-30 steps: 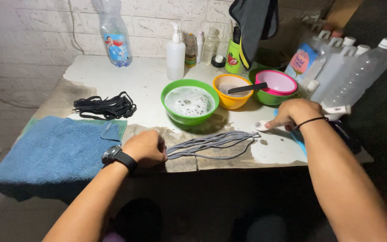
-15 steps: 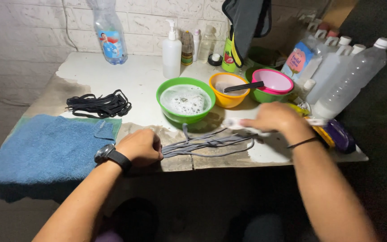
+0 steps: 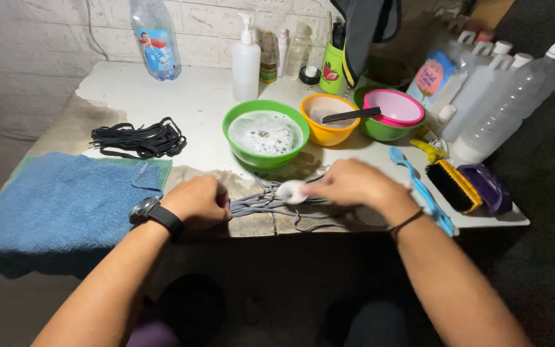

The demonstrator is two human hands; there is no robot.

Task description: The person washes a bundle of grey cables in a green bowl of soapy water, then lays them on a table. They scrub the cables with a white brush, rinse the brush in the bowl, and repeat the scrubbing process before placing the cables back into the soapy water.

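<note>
L hand fisted, pinning one end of grey laces on table front edge. R hand closed round a small white soapy brush, pressed onto laces. Green bowl w/ suds just behind; black laces & blue towel to the left.

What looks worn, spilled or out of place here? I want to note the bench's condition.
The table surface is worn bare and stained along its front and left edges. A wet patch darkens it around the grey laces, which the left hand pins down. Nothing is tipped over.
</note>
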